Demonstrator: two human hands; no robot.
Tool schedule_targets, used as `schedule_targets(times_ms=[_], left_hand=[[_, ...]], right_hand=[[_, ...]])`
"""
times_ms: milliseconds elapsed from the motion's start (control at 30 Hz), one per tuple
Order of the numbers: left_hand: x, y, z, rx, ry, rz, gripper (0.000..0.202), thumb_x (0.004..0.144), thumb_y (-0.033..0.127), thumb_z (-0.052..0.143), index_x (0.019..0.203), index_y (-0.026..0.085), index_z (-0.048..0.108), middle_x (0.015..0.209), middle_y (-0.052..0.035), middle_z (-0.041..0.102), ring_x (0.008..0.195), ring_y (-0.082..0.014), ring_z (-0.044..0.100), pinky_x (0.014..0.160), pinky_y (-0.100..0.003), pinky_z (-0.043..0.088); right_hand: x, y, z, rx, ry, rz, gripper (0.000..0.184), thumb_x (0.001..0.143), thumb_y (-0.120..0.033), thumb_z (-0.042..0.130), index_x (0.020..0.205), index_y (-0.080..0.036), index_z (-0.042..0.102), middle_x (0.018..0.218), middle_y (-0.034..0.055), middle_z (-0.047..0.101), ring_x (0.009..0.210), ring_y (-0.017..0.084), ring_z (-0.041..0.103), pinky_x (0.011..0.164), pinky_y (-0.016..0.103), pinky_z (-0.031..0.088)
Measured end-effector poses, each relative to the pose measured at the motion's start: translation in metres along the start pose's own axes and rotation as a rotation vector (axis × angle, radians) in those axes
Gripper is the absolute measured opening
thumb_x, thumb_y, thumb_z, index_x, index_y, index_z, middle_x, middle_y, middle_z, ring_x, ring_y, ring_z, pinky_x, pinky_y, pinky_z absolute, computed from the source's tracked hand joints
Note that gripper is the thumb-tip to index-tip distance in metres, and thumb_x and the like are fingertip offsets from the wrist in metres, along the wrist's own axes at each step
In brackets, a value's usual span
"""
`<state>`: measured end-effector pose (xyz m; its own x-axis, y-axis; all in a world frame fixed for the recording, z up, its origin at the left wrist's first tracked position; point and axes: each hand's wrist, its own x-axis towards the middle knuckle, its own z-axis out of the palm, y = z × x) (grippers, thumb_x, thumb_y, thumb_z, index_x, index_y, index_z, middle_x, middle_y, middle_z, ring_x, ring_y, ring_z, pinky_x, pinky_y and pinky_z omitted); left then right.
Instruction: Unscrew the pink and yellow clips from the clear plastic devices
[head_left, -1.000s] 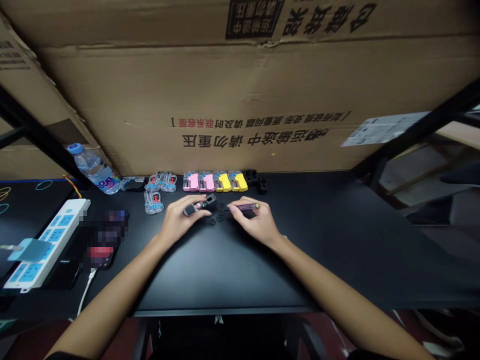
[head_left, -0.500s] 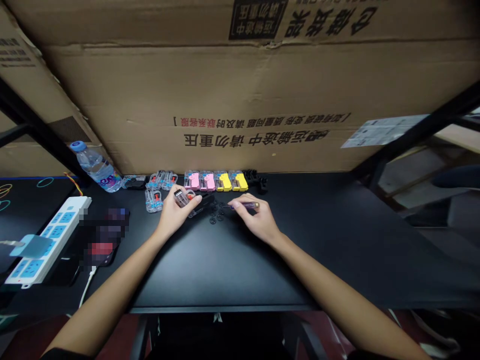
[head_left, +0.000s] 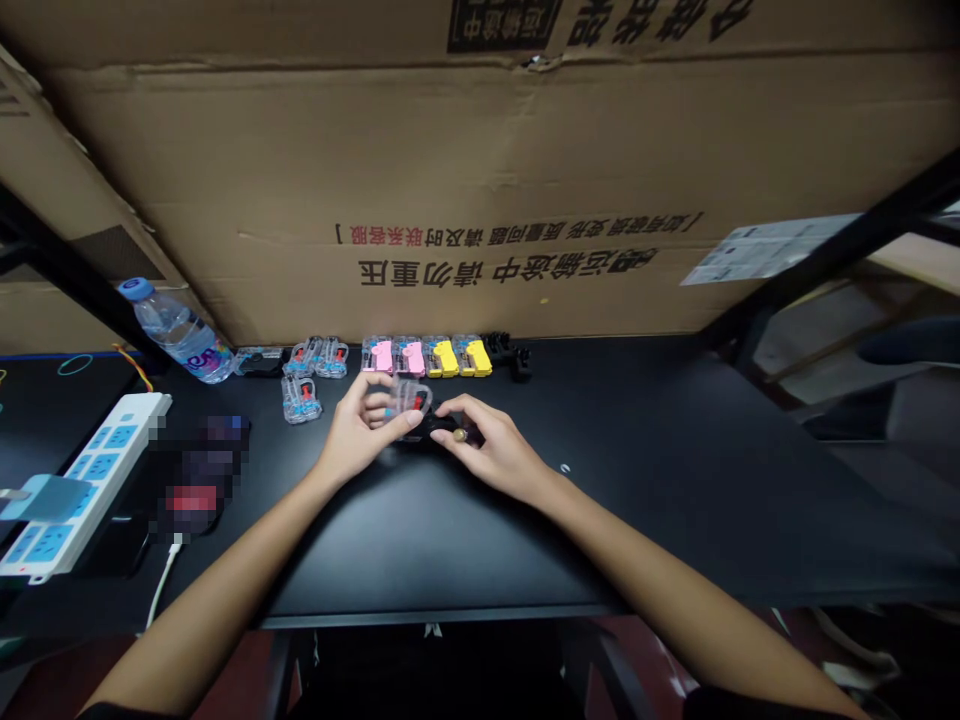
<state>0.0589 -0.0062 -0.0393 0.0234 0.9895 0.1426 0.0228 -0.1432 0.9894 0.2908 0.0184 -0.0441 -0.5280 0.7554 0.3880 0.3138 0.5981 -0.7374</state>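
My left hand [head_left: 356, 440] is closed on a clear plastic toy-gun-like piece [head_left: 407, 396] with a red part inside. A black part [head_left: 429, 431] joins its right side. My right hand [head_left: 499, 450] has its fingertips at that black part. Tucked in the same hand is a slim dark pen-like tool [head_left: 460, 436], its gold end facing me. Behind my hands, pink pieces [head_left: 381, 354] and yellow pieces [head_left: 443, 356] stand in a row. Small black rings are hidden by the hands and the held piece.
More clear pieces [head_left: 301, 399] lie left of my hands, and black parts [head_left: 510, 355] sit right of the row. A water bottle [head_left: 180, 335], power strip [head_left: 90, 480] and phone [head_left: 202, 470] occupy the left. Cardboard [head_left: 525, 150] walls the back. A white speck [head_left: 565, 468] lies on the black table [head_left: 420, 550].
Both hands have come together, the left moving right with the clear piece. My right fingers now reach the black part, and the tool has turned its gold end towards me.
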Motion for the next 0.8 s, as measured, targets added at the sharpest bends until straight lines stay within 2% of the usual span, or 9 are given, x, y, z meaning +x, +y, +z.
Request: schedule_targets(times_ms=[100,233,367,567,800], left_hand=[[0.0007,-0.0011,-0.0019,0.008,-0.027,0.073,0.051,0.082,0.047,0.087,0.117,0.019,0.062,0.108,-0.0091,0.082,0.092,-0.02,0.08,0.085,-0.032,0.064],[-0.0017,-0.0025,-0.002,0.163,-0.069,0.142,0.037,0.094,0.044,0.077,0.118,0.018,0.07,0.116,-0.0099,0.082,0.101,-0.0226,0.081,0.093,-0.035,0.064],[-0.0037,-0.0014,-0.0023,0.261,-0.093,0.182,0.031,0.099,0.043,0.068,0.118,0.019,0.07,0.113,-0.0073,0.083,0.098,-0.022,0.08,0.089,-0.033,0.064],[-0.0041,0.0031,-0.0046,0.338,-0.128,0.209,0.027,0.104,0.041,0.061,0.118,0.02,0.066,0.115,-0.0069,0.081,0.1,-0.021,0.077,0.092,-0.032,0.059],[-0.0059,0.0017,-0.0069,0.445,-0.127,0.229,0.025,0.105,0.041,0.059,0.117,0.02,0.066,0.103,-0.0034,0.079,0.085,-0.018,0.071,0.08,-0.028,0.052]], right_hand=[[0.0009,0.0029,0.0002,0.028,0.045,-0.014,0.014,0.104,-0.032,0.068,0.115,-0.023,0.065,0.105,0.0054,0.07,0.083,0.017,0.067,0.074,0.03,0.054],[0.0031,0.0043,-0.0008,0.051,0.007,-0.084,0.006,0.106,-0.025,0.064,0.111,-0.023,0.065,0.109,0.0069,0.068,0.089,0.018,0.065,0.077,0.031,0.053],[0.0048,0.0025,-0.0011,0.076,-0.006,-0.098,0.006,0.105,-0.023,0.063,0.111,-0.023,0.066,0.11,0.0081,0.068,0.09,0.019,0.065,0.078,0.033,0.054],[0.0052,0.0008,-0.0011,0.091,-0.018,-0.091,0.008,0.105,-0.024,0.063,0.112,-0.024,0.067,0.112,0.0085,0.068,0.093,0.02,0.066,0.08,0.034,0.055],[0.0046,0.0062,-0.0024,0.087,-0.03,-0.116,0.009,0.106,-0.024,0.062,0.114,-0.024,0.067,0.114,0.0089,0.068,0.098,0.021,0.066,0.083,0.035,0.055]])
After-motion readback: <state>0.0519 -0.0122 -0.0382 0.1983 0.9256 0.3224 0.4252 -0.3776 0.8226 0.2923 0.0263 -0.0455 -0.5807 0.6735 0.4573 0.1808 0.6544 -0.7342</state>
